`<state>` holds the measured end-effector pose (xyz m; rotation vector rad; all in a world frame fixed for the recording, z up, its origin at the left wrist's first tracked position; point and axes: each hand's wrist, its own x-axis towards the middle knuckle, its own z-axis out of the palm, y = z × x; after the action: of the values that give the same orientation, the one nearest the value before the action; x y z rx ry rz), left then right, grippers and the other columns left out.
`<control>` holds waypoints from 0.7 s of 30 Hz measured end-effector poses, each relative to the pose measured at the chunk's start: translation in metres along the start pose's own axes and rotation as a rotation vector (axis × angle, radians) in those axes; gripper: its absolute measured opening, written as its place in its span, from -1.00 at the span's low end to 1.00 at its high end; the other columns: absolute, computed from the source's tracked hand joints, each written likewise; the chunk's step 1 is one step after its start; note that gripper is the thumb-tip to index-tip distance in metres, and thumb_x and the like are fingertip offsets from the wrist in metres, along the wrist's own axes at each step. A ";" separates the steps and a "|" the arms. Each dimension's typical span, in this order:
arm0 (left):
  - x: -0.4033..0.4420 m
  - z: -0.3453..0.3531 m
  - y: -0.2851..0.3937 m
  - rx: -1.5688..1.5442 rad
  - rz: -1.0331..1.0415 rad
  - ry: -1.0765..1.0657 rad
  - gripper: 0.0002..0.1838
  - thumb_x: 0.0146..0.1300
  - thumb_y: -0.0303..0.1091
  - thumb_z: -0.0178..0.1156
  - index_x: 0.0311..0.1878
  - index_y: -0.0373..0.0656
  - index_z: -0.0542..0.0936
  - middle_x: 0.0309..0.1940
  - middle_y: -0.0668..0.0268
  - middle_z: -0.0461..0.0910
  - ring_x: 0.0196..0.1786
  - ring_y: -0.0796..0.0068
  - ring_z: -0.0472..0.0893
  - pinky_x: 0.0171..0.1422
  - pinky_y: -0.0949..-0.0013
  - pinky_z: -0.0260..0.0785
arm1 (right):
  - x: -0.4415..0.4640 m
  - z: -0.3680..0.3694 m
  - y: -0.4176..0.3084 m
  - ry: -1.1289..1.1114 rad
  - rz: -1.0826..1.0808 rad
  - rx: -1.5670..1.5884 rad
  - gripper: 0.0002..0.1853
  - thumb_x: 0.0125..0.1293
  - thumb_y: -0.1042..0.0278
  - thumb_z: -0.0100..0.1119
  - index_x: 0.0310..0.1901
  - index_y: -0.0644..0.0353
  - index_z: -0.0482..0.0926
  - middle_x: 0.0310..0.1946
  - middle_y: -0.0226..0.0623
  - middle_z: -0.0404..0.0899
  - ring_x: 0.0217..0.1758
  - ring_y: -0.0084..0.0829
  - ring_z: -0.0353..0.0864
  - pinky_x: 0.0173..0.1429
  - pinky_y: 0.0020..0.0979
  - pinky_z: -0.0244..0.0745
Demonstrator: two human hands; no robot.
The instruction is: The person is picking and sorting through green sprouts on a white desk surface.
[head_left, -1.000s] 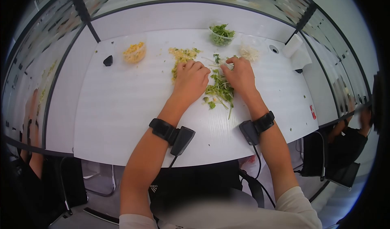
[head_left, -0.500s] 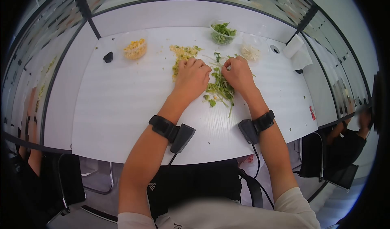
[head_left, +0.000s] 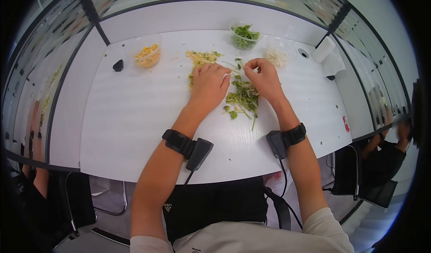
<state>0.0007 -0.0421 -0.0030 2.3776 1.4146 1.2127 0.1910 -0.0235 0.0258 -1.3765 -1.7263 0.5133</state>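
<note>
My left hand (head_left: 208,85) rests palm down beside a pile of chopped yellow and green bits (head_left: 203,58), covering part of it. Its thumb and forefinger come together around a small whitish piece, too small to name. To the right, my right hand (head_left: 266,79) hovers over the upper end of a heap of leafy green sprigs and pale stems (head_left: 244,93). Its thumb and forefinger are bent into a pinch near a small green leaf (head_left: 238,63); whatever is between the tips is not clear.
Along the back stand clear tubs of yellow corn-like bits (head_left: 147,56), green leaves (head_left: 244,37) and whitish strands (head_left: 275,58). A small black object (head_left: 118,65) lies at left, a white paper roll (head_left: 324,50) at right. Partitions enclose the white table (head_left: 130,132); people sit beyond.
My right hand has shifted slightly up and its fingers have lifted from the greens. My left hand has moved slightly left, and a whitish piece now shows at its thumb.
</note>
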 end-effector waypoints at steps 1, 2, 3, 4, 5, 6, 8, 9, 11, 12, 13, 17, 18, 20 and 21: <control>0.001 -0.001 0.002 -0.052 -0.038 0.020 -0.82 0.34 -0.30 0.20 -0.07 -0.09 0.69 -0.08 0.34 0.64 0.14 0.30 0.48 0.30 0.17 0.12 | -0.001 0.000 -0.003 -0.022 0.032 0.064 -0.76 0.20 0.27 0.31 -0.29 0.32 0.63 -0.25 -0.19 0.60 -0.27 -0.37 0.50 -0.11 -0.33 0.46; 0.001 0.000 0.002 -0.051 -0.038 0.020 -0.82 0.34 -0.30 0.20 -0.07 -0.09 0.69 -0.08 0.34 0.64 0.14 0.30 0.48 0.30 0.17 0.12 | -0.002 0.000 -0.005 -0.022 0.032 0.064 -0.76 0.20 0.27 0.31 -0.29 0.32 0.63 -0.25 -0.19 0.60 -0.27 -0.37 0.50 -0.11 -0.33 0.46; 0.001 0.001 0.003 -0.076 -0.042 0.045 -0.82 0.33 -0.29 0.21 -0.09 -0.10 0.69 -0.09 0.35 0.64 0.11 0.32 0.49 0.29 0.18 0.12 | -0.003 0.001 -0.007 -0.053 0.058 0.101 -0.75 0.22 0.26 0.31 -0.25 0.31 0.63 -0.25 -0.25 0.60 -0.28 -0.43 0.47 -0.13 -0.37 0.44; 0.002 0.001 0.003 -0.099 -0.046 0.071 -0.81 0.33 -0.27 0.23 -0.10 -0.11 0.69 -0.10 0.37 0.65 0.08 0.34 0.50 0.29 0.19 0.13 | -0.003 0.001 -0.009 -0.083 0.083 0.138 -0.75 0.23 0.25 0.31 -0.22 0.29 0.63 -0.25 -0.32 0.60 -0.29 -0.49 0.44 -0.16 -0.41 0.43; 0.003 0.001 0.004 -0.098 -0.043 0.071 -0.81 0.33 -0.27 0.23 -0.10 -0.11 0.69 -0.10 0.37 0.65 0.08 0.34 0.50 0.29 0.19 0.13 | -0.004 0.002 -0.010 -0.080 0.082 0.140 -0.75 0.23 0.25 0.31 -0.22 0.29 0.63 -0.25 -0.32 0.60 -0.29 -0.49 0.44 -0.16 -0.41 0.43; 0.004 0.002 0.004 -0.149 -0.064 0.072 -0.82 0.33 -0.27 0.23 -0.11 -0.11 0.69 -0.11 0.37 0.65 0.06 0.33 0.50 0.27 0.20 0.13 | -0.005 0.004 -0.011 -0.096 0.071 0.149 -0.75 0.24 0.25 0.31 -0.21 0.27 0.63 -0.25 -0.35 0.60 -0.30 -0.51 0.43 -0.16 -0.44 0.42; 0.004 0.002 0.004 -0.200 -0.085 0.071 -0.82 0.33 -0.26 0.23 -0.11 -0.11 0.69 -0.12 0.37 0.65 0.05 0.33 0.51 0.26 0.20 0.13 | -0.006 0.006 -0.012 -0.110 0.064 0.160 -0.76 0.24 0.25 0.32 -0.20 0.26 0.63 -0.25 -0.38 0.60 -0.30 -0.53 0.42 -0.17 -0.47 0.41; 0.004 0.003 0.003 -0.222 -0.103 0.056 -0.83 0.33 -0.27 0.23 -0.13 -0.11 0.69 -0.13 0.37 0.66 0.03 0.33 0.52 0.24 0.21 0.14 | -0.007 0.008 -0.011 -0.104 0.004 0.152 -0.78 0.25 0.27 0.32 -0.20 0.25 0.63 -0.26 -0.38 0.60 -0.29 -0.52 0.42 -0.17 -0.46 0.41; 0.005 0.005 0.001 -0.244 -0.122 0.040 -0.83 0.33 -0.27 0.23 -0.14 -0.10 0.70 -0.14 0.37 0.66 0.01 0.33 0.54 0.23 0.21 0.14 | -0.008 0.010 -0.011 -0.099 -0.054 0.143 -0.79 0.25 0.29 0.32 -0.21 0.25 0.63 -0.26 -0.37 0.60 -0.29 -0.51 0.42 -0.16 -0.45 0.41; 0.005 0.006 -0.001 -0.294 -0.147 0.034 -0.84 0.33 -0.27 0.22 -0.16 -0.11 0.70 -0.16 0.36 0.67 -0.01 0.32 0.55 0.21 0.20 0.15 | -0.009 0.011 -0.012 -0.095 -0.079 0.137 -0.82 0.27 0.32 0.31 -0.20 0.24 0.63 -0.30 -0.46 0.57 -0.32 -0.60 0.38 -0.19 -0.51 0.38; 0.005 0.008 -0.003 -0.343 -0.171 0.027 -0.84 0.33 -0.27 0.22 -0.18 -0.11 0.70 -0.17 0.35 0.67 -0.03 0.31 0.56 0.19 0.19 0.17 | -0.009 0.011 -0.012 -0.091 -0.105 0.131 -0.85 0.30 0.36 0.31 -0.18 0.23 0.62 -0.34 -0.55 0.55 -0.35 -0.68 0.33 -0.22 -0.57 0.34; 0.005 0.012 -0.004 -0.402 -0.153 0.092 -0.84 0.31 -0.29 0.24 -0.21 -0.16 0.70 -0.22 0.29 0.68 -0.11 0.27 0.59 0.07 0.19 0.30 | -0.011 0.009 -0.017 -0.098 -0.108 0.156 -0.87 0.31 0.39 0.31 -0.18 0.23 0.64 -0.32 -0.51 0.58 -0.32 -0.66 0.37 -0.19 -0.55 0.37; 0.005 0.012 -0.003 -0.441 -0.144 0.120 -0.84 0.31 -0.31 0.25 -0.22 -0.19 0.70 -0.25 0.25 0.68 -0.14 0.26 0.60 -0.01 0.22 0.36 | -0.012 0.009 -0.018 -0.081 -0.145 0.134 -0.87 0.30 0.39 0.30 -0.18 0.23 0.65 -0.33 -0.41 0.59 -0.30 -0.53 0.42 -0.16 -0.46 0.41; 0.007 0.011 -0.001 -0.479 -0.131 0.149 -0.84 0.30 -0.33 0.26 -0.22 -0.22 0.70 -0.27 0.22 0.68 -0.18 0.24 0.62 -0.08 0.24 0.41 | -0.013 0.008 -0.021 -0.060 -0.185 0.111 -0.86 0.30 0.38 0.29 -0.19 0.24 0.66 -0.34 -0.31 0.61 -0.28 -0.39 0.48 -0.13 -0.37 0.45; 0.007 0.011 -0.001 -0.486 -0.135 0.163 -0.84 0.30 -0.34 0.27 -0.22 -0.24 0.70 -0.30 0.20 0.68 -0.20 0.25 0.62 -0.12 0.28 0.43 | -0.013 0.008 -0.022 -0.058 -0.212 0.073 -0.86 0.30 0.39 0.29 -0.17 0.24 0.67 -0.33 -0.28 0.63 -0.26 -0.36 0.50 -0.11 -0.35 0.46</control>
<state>0.0091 -0.0336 -0.0066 1.8658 1.1306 1.5304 0.1724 -0.0413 0.0332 -1.1219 -1.8562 0.4956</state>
